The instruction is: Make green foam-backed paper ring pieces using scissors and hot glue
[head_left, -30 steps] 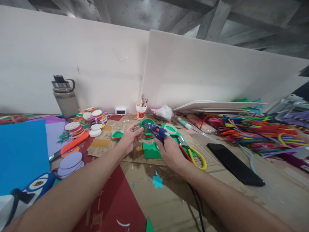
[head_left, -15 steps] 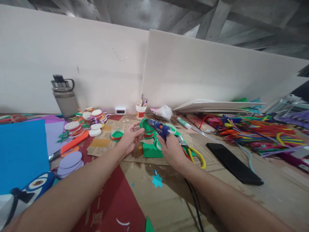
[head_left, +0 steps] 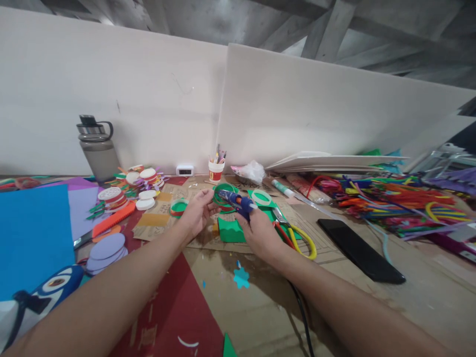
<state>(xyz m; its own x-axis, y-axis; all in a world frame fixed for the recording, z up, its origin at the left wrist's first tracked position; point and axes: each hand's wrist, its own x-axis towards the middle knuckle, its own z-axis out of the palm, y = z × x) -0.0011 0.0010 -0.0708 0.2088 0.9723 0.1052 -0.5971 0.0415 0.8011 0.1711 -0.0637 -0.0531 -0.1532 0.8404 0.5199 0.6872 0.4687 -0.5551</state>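
My right hand (head_left: 259, 233) is wrapped round a blue hot glue gun (head_left: 241, 203) that has a clear glue stick in its back end. Its nozzle points left, at the inside of a green ring with a red band (head_left: 220, 189). My left hand (head_left: 201, 210) pinches the left side of that ring and keeps it tilted up. A second green ring with a red band (head_left: 179, 208) sits on the cardboard left of my left hand. Under the glue gun lies a green sheet (head_left: 230, 230). Scissors with yellow and red handles (head_left: 303, 243) rest right of my right hand.
A black phone (head_left: 359, 250) and a heap of coloured pipe cleaners (head_left: 405, 203) lie at right. At left are a water bottle (head_left: 98, 151), an orange box cutter (head_left: 113, 219), purple discs (head_left: 107, 248) and a blue sheet (head_left: 35, 238). A pen cup (head_left: 216, 171) stands behind.
The glue gun has moved slightly left and down, its nozzle now over the ring's inside. The ring has turned its opening more towards me.
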